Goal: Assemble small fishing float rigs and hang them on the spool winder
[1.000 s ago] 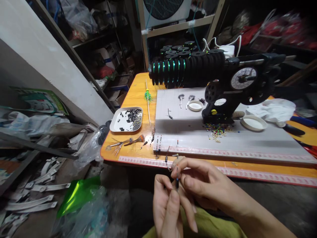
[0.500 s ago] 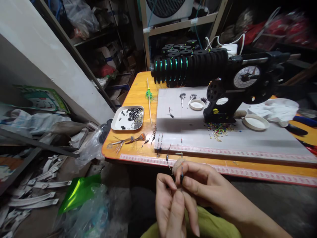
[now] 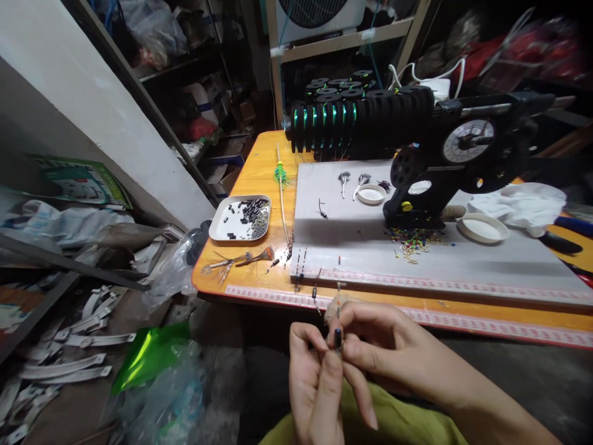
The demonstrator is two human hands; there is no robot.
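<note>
In front of the table's near edge, my two hands meet in a close pinch. Between the fingertips stands a small beaded strand (image 3: 338,337) with a shiny black cylindrical bead, its thin upper end pointing toward the table. My left hand (image 3: 317,383) grips its lower end between thumb and forefinger. From the right, my right hand (image 3: 382,337) pinches beside the black bead; its exact contact is partly hidden by the fingers. A similar black-beaded piece (image 3: 314,293) hangs over the board's edge just ahead. Behind my right fingertips is a fuzzy beige lump (image 3: 332,309).
A white tray (image 3: 215,224) holds black and metallic beads. A grey board (image 3: 361,241) carries loose colored beads (image 3: 416,247), shallow white dishes (image 3: 483,228) and a black geared machine (image 3: 456,145) with spools. Brush-like bundles (image 3: 248,258) lie left. Measuring tape (image 3: 440,322) runs along the table edge.
The strand, earlier bent aside at its tip, now stands straighter, and more of its black bead shows between my fingers. Both hands keep nearly the same place; the view has shifted slightly.
</note>
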